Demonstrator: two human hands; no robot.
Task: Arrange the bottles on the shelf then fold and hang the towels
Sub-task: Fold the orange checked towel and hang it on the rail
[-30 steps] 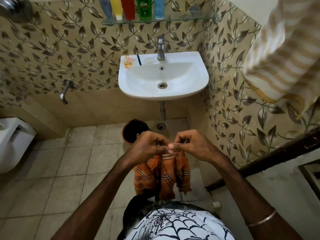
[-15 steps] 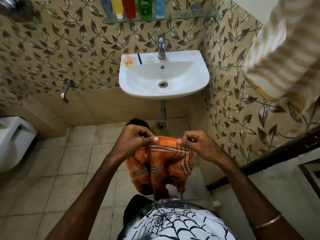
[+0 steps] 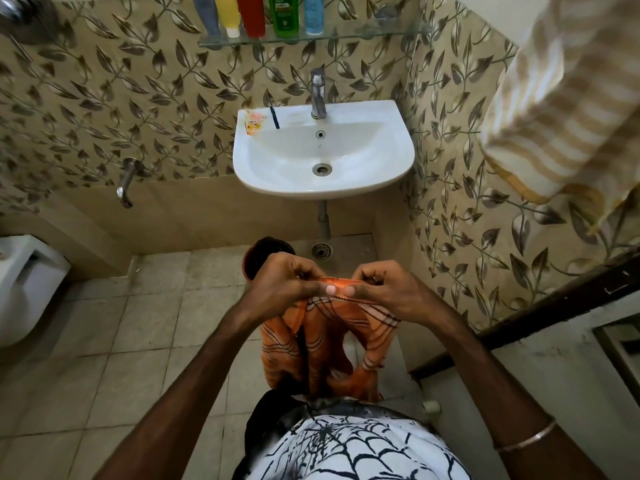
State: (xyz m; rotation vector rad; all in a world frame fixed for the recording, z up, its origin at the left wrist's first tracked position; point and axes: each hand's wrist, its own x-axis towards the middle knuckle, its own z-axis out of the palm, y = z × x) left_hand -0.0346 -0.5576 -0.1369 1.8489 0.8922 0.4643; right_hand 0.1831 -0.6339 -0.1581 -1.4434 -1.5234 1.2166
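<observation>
Below the sink (image 3: 323, 157), the orange towel (image 3: 322, 344) is being pinched by both hands (image 3: 341, 289). Misaligned edges risk a crooked fold.

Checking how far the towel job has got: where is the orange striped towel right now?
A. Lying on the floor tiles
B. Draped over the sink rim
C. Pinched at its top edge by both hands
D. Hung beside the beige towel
C: the left hand and right hand both pinch the top edge of the orange striped towel, which hangs down between them.

An orange cloth towel (image 3: 325, 344) with dark checked lines is seen at lower centre; a beige-and-white striped hanging towel (image 3: 568, 109) is seen at upper right.
</observation>
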